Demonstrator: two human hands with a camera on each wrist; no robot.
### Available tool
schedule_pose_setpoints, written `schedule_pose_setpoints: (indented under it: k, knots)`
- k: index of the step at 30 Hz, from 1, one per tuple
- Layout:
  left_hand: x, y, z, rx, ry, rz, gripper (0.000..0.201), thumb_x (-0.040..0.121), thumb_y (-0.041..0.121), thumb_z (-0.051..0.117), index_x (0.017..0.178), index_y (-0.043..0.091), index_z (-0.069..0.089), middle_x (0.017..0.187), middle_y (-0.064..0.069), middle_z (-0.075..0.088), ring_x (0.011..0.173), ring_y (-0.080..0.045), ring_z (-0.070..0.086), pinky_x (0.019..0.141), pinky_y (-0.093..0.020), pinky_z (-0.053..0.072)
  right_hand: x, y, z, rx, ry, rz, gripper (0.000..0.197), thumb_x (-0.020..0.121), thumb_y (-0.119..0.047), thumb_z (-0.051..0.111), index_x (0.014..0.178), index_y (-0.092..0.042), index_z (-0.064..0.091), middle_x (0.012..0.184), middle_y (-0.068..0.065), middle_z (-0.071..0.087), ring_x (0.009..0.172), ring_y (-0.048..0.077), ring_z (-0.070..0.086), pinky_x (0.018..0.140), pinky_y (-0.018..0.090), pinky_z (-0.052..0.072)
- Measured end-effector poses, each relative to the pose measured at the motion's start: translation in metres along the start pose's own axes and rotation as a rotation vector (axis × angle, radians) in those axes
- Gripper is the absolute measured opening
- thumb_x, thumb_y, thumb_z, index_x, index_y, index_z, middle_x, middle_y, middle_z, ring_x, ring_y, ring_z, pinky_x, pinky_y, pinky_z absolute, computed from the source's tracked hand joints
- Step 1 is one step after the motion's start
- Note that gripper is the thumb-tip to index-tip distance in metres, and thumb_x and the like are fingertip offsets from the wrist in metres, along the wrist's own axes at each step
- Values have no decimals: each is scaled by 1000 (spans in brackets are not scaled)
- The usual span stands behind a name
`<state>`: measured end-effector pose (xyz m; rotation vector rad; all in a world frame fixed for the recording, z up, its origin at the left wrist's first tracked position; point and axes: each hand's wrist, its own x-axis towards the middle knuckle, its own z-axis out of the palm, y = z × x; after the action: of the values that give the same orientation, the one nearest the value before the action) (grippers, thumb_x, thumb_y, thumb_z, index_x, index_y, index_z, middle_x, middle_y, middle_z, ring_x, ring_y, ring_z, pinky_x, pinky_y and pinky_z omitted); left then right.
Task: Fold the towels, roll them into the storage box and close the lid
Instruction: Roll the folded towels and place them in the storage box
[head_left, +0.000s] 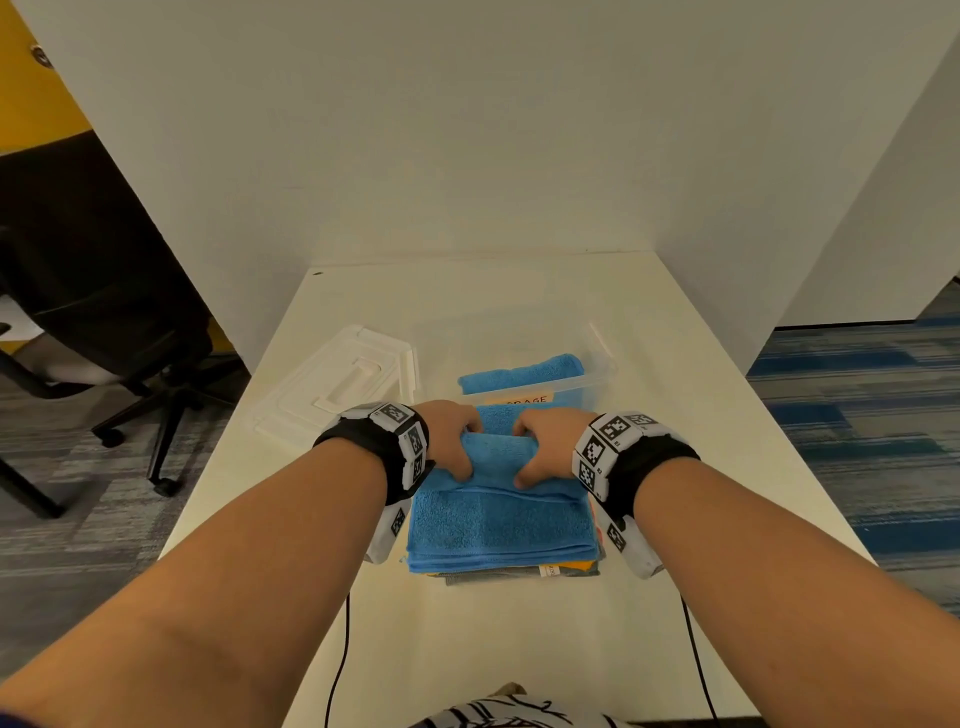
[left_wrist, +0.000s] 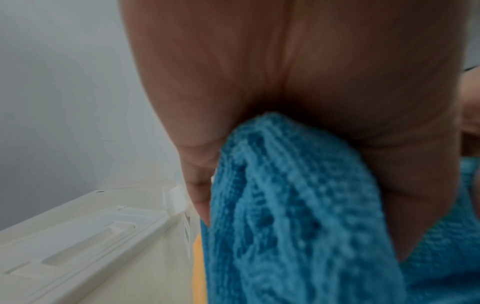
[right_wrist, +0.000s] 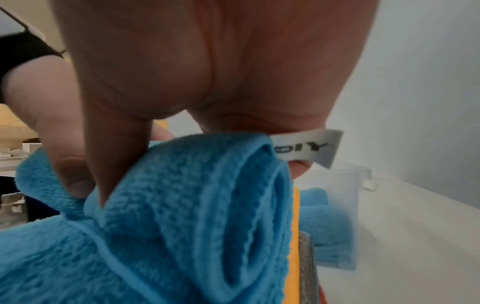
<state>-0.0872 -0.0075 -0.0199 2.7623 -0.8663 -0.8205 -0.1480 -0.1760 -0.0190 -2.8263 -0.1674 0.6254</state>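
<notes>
Folded blue terry towel (head_left: 501, 525): atop a stack of yellow and grey folded cloths (head_left: 519, 570) on the white table (head_left: 519, 649), far edge partly rolled. Left hand (head_left: 451, 441) and right hand (head_left: 551, 446): fingers curled on the roll. Clear plastic storage box (head_left: 597, 376): just beyond, holding one rolled blue towel (head_left: 522, 373). White plastic lid (head_left: 332, 384): left of box.

Nubby blue terry-cloth towel (head_left: 498, 519); translucent smooth plastic box (head_left: 597, 382)

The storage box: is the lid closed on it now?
No. The white lid lies flat on the table to the left of the open storage box, which holds a rolled blue towel.
</notes>
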Motion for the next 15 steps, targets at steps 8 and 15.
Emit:
schedule_pose_setpoints:
  k: [8,15]
  knots:
    - [-3,4,-11,50,-27,20,35,78,20,72,111,13,61,92,1,56,87,-15,53,72,-24,40,-2,5,-7,-73,13,14,43,79,-38,70,113,-18,55,96,-2,54,86,17,50,67,27,37]
    - [-4,4,-19,2,20,28,32,79,21,72,103,14,51,95,-3,55,87,-19,53,68,-26,43,-1,20,-11,-35,133,61,40,79,-37,66,115,-29,51,91,-8,54,84,16,52,73,28,37]
